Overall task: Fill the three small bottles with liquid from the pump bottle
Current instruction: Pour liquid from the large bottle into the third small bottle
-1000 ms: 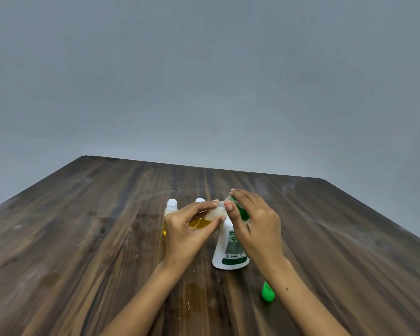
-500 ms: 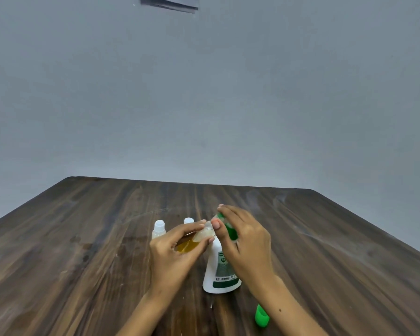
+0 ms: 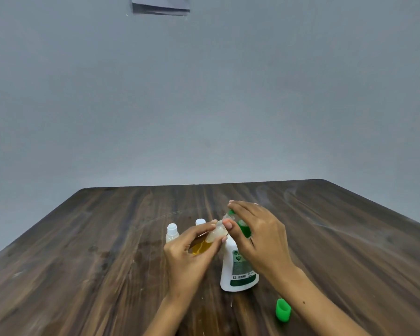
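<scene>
Since the earlier frame both hands sit a little higher over the table (image 3: 87, 251), and a grey paper (image 3: 160, 6) on the wall now shows more at the top. Left hand (image 3: 189, 255) grasps one small bottle (image 3: 210, 240), tilted, with yellow liquid inside, its mouth held at the green pump head (image 3: 241, 226). Right hand (image 3: 257, 238) lies over the pump head with curled fingers around it. One white pump bottle (image 3: 238, 270) stands upright near the middle of the table. Two more small bottles (image 3: 172, 232) with white caps stand just behind the left hand, so three small bottles in total. One green cap (image 3: 283, 309) lies apart, near the right forearm.
</scene>
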Available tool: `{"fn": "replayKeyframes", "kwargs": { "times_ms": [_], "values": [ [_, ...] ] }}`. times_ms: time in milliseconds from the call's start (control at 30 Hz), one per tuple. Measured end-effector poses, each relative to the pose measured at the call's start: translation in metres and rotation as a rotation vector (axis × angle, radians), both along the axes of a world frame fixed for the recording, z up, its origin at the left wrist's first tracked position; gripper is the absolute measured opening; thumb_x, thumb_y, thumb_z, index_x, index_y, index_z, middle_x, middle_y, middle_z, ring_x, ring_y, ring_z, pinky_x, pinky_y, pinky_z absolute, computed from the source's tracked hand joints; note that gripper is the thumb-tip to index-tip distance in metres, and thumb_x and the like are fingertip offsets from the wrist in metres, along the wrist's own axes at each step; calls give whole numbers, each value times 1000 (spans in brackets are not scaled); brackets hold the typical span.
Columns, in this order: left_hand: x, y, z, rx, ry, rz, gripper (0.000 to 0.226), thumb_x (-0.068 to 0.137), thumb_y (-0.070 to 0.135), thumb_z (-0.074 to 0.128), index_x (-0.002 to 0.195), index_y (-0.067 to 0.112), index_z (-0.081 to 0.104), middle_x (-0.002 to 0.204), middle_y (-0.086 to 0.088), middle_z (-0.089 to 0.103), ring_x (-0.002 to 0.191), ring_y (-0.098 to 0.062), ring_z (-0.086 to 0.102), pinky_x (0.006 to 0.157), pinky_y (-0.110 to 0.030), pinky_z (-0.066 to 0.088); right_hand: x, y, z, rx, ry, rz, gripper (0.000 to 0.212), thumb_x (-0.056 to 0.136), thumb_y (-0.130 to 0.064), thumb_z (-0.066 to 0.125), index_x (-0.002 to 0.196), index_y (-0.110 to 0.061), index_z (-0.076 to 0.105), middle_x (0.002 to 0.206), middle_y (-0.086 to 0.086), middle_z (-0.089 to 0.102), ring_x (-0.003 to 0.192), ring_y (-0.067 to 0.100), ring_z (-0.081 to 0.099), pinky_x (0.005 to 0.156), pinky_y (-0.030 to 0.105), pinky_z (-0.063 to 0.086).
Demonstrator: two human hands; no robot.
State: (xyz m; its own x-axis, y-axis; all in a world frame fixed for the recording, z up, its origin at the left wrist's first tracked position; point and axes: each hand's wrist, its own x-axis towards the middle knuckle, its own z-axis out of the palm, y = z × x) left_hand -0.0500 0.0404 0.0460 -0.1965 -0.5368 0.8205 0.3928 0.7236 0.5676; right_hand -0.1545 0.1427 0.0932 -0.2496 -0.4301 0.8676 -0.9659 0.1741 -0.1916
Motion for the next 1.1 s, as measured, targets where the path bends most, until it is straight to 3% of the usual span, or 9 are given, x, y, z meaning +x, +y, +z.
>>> {"fn": "replayKeyframes", "kwargs": {
  "times_ms": [167,333,467,667,833,1100],
  "values": [
    [-1,-1,-1,10,-2,-19,27,71,23,78,93,8,77,94,7,77,88,-6,73,78,-18,56,0,0,-11,-6,-18,-17,71,91,-70,29,106,-15,72,107,-3,70,95,11,66,78,17,45],
    [-1,0,0,11,1,-16,27,69,24,78,93,10,77,91,10,76,86,-5,73,77,-16,55,-2,1,0,13,19,-2,71,92,-68,27,109,-15,71,111,-2,69,100,13,65,90,28,46],
    [-2,-3,-1,-8,-2,-3,23,71,20,79,93,14,76,94,12,76,87,-5,72,77,-16,55,2,-1,-10,-1,-2,-21,71,88,-72,33,106,-15,71,108,-5,69,96,10,64,79,20,48],
    [1,0,0,2,10,-19,24,70,23,78,91,11,76,92,11,76,86,-6,73,76,-19,57,-2,4,4,31,41,-6,73,89,-72,30,107,-15,71,108,-4,70,96,11,65,87,20,41],
    [0,-1,0,-19,3,-10,22,71,23,78,92,17,74,97,14,74,88,-5,72,75,-18,57,5,2,-7,35,-17,-15,72,85,-75,35,105,-17,71,106,-6,69,92,8,64,75,15,45],
    [1,-1,-1,15,6,-15,24,72,22,84,90,9,74,93,11,75,89,-7,73,77,-22,58,1,6,4,52,43,-2,74,85,-76,32,107,-16,71,107,-5,69,94,11,64,79,17,42]
  ]
}}
